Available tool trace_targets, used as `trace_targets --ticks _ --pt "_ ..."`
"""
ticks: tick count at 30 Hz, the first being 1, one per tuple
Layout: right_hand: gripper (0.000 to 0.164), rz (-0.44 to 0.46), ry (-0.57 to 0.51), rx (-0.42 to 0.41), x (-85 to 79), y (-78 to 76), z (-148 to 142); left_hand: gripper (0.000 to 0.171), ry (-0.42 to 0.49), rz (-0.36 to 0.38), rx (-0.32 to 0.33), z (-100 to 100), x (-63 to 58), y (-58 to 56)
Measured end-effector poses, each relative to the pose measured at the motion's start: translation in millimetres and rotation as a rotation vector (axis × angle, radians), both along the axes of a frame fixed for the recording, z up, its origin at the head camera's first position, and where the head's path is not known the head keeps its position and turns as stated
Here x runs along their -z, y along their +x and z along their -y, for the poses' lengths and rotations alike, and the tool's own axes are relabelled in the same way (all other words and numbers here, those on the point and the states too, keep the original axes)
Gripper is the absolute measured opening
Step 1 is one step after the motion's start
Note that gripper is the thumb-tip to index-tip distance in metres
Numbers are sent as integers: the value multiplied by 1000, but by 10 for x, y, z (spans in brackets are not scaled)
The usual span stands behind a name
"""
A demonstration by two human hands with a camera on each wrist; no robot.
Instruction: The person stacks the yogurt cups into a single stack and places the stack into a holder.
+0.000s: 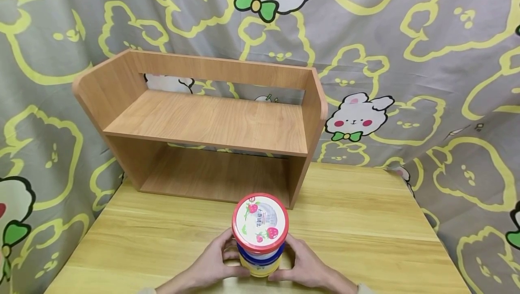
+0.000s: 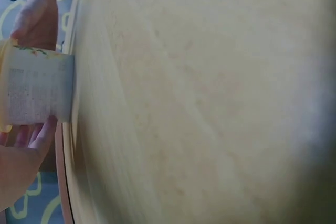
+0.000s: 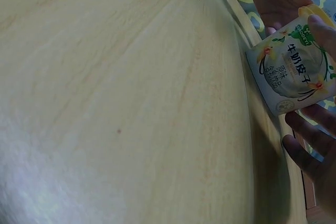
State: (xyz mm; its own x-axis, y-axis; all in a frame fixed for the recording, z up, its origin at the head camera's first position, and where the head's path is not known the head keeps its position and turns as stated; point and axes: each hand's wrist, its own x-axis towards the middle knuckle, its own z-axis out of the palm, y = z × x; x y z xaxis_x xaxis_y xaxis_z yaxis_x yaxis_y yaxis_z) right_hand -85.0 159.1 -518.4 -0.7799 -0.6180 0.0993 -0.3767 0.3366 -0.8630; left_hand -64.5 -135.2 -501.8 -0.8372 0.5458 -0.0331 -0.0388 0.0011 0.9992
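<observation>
Between my two hands stands an upright stack of round tubs in front of the shelf. On top is a tub with a red-rimmed, strawberry-printed lid (image 1: 260, 222); under it shows a blue-rimmed tub (image 1: 263, 259), then a yellow-rimmed tub (image 1: 260, 270) at the bottom. My left hand (image 1: 215, 258) grips the lower stack from the left, thumb at the front. From the right, my right hand (image 1: 305, 262) holds it likewise. Close to the tabletop in the right wrist view, the bottom tub (image 3: 294, 66) shows a white printed side. The left wrist view catches its text panel (image 2: 39, 87).
A two-tier wooden shelf (image 1: 207, 120) stands at the back left of the wooden table (image 1: 357, 226), both tiers bare, its front edge just behind the stack. Patterned curtain (image 1: 406, 27) hangs behind and at both sides.
</observation>
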Motion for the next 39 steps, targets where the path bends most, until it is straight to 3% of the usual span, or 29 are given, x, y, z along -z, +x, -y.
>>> trace_targets --ticks 15,33,39 --pt "85 19 2 22 10 13 -7 102 -2 11 5 -62 -9 -36" --pt "88 84 -1 7 -30 25 29 95 -5 3 8 -46 14 -33" --pt "90 22 12 24 -39 52 -47 94 1 11 10 -52 -5 -12"
